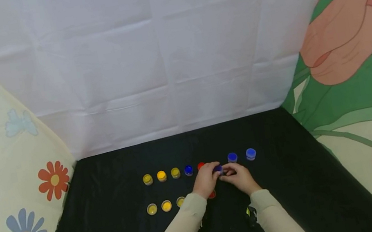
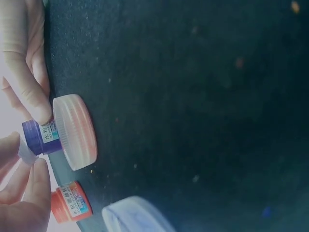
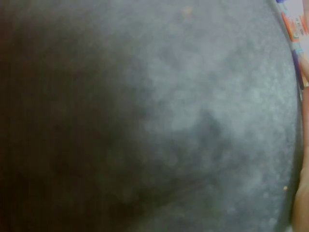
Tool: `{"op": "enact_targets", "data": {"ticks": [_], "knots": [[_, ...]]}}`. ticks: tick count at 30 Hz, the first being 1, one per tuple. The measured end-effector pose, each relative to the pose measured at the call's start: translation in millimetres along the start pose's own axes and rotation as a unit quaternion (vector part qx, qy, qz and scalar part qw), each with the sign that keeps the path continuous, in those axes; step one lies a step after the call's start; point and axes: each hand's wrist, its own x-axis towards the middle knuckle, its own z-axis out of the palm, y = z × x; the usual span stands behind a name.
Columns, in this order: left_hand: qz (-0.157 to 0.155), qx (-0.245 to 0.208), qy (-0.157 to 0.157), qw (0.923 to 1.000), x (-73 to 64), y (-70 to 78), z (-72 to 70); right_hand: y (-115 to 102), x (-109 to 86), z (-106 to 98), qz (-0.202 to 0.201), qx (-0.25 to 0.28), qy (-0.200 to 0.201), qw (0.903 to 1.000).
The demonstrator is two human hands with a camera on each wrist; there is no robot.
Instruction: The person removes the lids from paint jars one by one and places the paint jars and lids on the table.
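Note:
Between my two hands stands a small purple paint jar (image 2: 41, 135) with a printed label. My left hand (image 1: 206, 181) pinches a whitish translucent lid (image 2: 26, 153) at the jar's mouth, tilted in the left wrist view. My right hand (image 1: 239, 178) grips the jar's side, its thumb close above the label. A red paint jar (image 2: 70, 203) stands just left of the purple one. In front of them a ridged, pink-tinted lid (image 2: 75, 133) lies on the black cloth, with a bluish lid (image 2: 137, 215) farther left. The right wrist view catches only part of the right hand (image 3: 301, 203) at its edge.
Left along the back row stand a dark blue jar (image 1: 188, 170) and several yellow ones, including an orange-yellow jar (image 1: 161, 175). Two blue-topped jars, one of them a lighter jar (image 1: 251, 154), stand to the right. Yellow-tinted lids, such as a lid (image 1: 152, 209), lie in front.

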Motion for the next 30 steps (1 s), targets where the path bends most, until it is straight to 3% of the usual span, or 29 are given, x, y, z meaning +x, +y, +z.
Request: {"op": "enact_targets", "data": {"ticks": [7, 12, 17, 25, 30], "knots": [[-0.007, -0.063, 0.05, 0.9967, -9.1, 1.8, -1.0, 1, 1.3, 4, -0.015, -0.008, 0.014, 0.9998], [-0.017, -0.087, 0.055, 0.9946, -18.7, 1.4, 1.1, 2, 1.8, 6, -0.018, -0.01, 0.031, 0.9993], [-0.022, -0.06, 0.049, 0.9967, -28.2, 0.7, 3.4, 2, 2.4, 7, -0.014, -0.008, 0.043, 0.9989], [0.008, -0.012, 0.024, 0.9996, -36.6, 0.7, 7.3, 6, 3.0, 10, -0.034, -0.011, 0.066, 0.9972], [0.03, 0.012, 0.024, 0.9992, -38.2, 2.1, 9.9, 5, 4.4, 9, -0.029, -0.015, 0.06, 0.9976]]}}
